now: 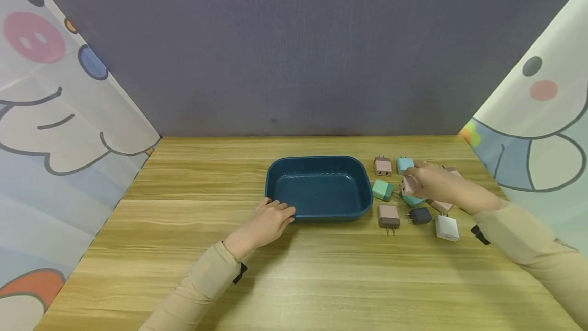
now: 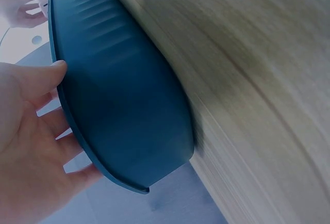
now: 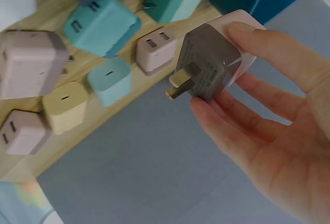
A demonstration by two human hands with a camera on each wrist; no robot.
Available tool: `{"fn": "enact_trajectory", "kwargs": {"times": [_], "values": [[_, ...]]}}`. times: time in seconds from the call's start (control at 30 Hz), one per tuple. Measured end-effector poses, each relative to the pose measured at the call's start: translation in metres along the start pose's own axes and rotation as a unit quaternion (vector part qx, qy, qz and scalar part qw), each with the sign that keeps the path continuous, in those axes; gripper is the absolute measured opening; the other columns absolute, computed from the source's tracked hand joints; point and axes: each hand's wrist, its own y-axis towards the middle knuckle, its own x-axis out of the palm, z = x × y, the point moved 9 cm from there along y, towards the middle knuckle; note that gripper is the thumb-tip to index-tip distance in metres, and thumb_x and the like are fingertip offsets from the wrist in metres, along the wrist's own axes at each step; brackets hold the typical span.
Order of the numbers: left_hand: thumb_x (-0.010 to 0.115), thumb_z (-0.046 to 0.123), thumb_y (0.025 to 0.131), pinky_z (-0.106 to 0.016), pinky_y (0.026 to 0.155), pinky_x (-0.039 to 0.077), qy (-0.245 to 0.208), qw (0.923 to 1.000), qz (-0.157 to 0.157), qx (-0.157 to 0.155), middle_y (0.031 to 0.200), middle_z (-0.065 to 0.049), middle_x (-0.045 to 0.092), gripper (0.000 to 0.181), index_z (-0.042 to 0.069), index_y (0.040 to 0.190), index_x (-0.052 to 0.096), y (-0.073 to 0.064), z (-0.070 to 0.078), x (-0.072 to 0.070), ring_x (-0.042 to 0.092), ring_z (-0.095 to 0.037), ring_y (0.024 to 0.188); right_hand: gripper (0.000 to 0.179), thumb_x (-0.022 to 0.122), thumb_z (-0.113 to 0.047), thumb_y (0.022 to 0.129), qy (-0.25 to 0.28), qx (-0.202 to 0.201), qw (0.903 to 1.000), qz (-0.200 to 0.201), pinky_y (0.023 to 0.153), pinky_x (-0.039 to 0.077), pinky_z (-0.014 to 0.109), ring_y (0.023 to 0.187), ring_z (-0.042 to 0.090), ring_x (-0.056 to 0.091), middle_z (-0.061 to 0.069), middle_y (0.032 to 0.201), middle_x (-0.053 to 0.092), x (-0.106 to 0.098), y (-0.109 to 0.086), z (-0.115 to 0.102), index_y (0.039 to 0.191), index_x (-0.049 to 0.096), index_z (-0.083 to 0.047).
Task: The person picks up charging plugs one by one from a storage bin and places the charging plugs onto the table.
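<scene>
A pink charger with a grey-brown prong end [image 3: 209, 61] is pinched between the thumb and fingers of my right hand [image 3: 273, 95], its metal prongs pointing away from the palm. In the head view this right hand [image 1: 429, 180] is raised over the chargers at the right. My left hand [image 1: 271, 218] grips the near left corner of a dark blue plastic tray [image 1: 321, 217]. In the left wrist view the left thumb lies on the outer side of the tray's rim [image 2: 77, 126], the fingers over it. The tray's inside shows bare.
Right of the tray lie a green charger [image 1: 382, 190], a pink-and-brown charger [image 1: 388, 216], a black charger [image 1: 420, 215], a white charger [image 1: 447, 228] and several more. A yellow charger [image 3: 65, 108] shows in the right wrist view. A grey wall [image 1: 294, 55] stands behind the wooden table [image 1: 184, 178].
</scene>
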Motion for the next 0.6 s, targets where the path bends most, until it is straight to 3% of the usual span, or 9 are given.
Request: {"fn": "enact_trajectory", "kwargs": {"times": [0.23, 0.43, 0.57, 0.6], "values": [[0.055, 0.021, 0.088, -0.027, 0.062, 0.026, -0.001, 0.9999, -0.01, -0.005, 0.073, 0.005, 0.056, 0.005, 0.018, 0.085, 0.055, 0.0, 0.0, 0.002, 0.04, -0.011, 0.061, 0.044, 0.075, -0.015, 0.068, -0.031, 0.038, 0.9987, -0.013, 0.046, 0.036, 0.028, 0.058, 0.014, 0.046, 0.013, 0.08, 0.055, 0.009, -0.014, 0.02, 0.102, 0.059, 0.007], [0.055, 0.021, 0.088, -0.027, 0.062, 0.025, -0.001, 0.9999, -0.011, -0.006, 0.071, 0.006, 0.054, 0.008, 0.018, 0.082, 0.053, 0.0, 0.0, 0.002, 0.037, -0.01, 0.06, 0.039, 0.072, 0.001, 0.063, -0.001, 0.032, 0.9995, -0.007, 0.053, 0.037, 0.03, 0.061, 0.016, 0.043, 0.01, 0.074, 0.053, 0.014, -0.026, 0.036, 0.097, 0.057, 0.013], [0.055, 0.022, 0.088, -0.026, 0.062, 0.025, 0.002, 1.0, -0.007, -0.004, 0.071, 0.006, 0.054, 0.008, 0.018, 0.081, 0.052, 0.0, 0.0, 0.001, 0.038, -0.01, 0.059, 0.038, 0.071, 0.003, 0.064, 0.025, 0.044, 0.9986, -0.015, 0.051, 0.042, 0.03, 0.073, 0.035, 0.052, 0.027, 0.088, 0.055, 0.018, -0.034, 0.045, 0.097, 0.056, 0.015], [0.055, 0.022, 0.088, -0.026, 0.062, 0.026, 0.003, 1.0, -0.006, -0.003, 0.071, 0.006, 0.055, 0.008, 0.018, 0.082, 0.053, 0.0, 0.0, 0.0, 0.038, -0.01, 0.059, 0.038, 0.071, 0.004, 0.064, 0.03, 0.048, 0.9983, -0.017, 0.052, 0.042, 0.03, 0.072, 0.035, 0.053, 0.03, 0.091, 0.055, 0.019, -0.035, 0.047, 0.098, 0.056, 0.015]]}}
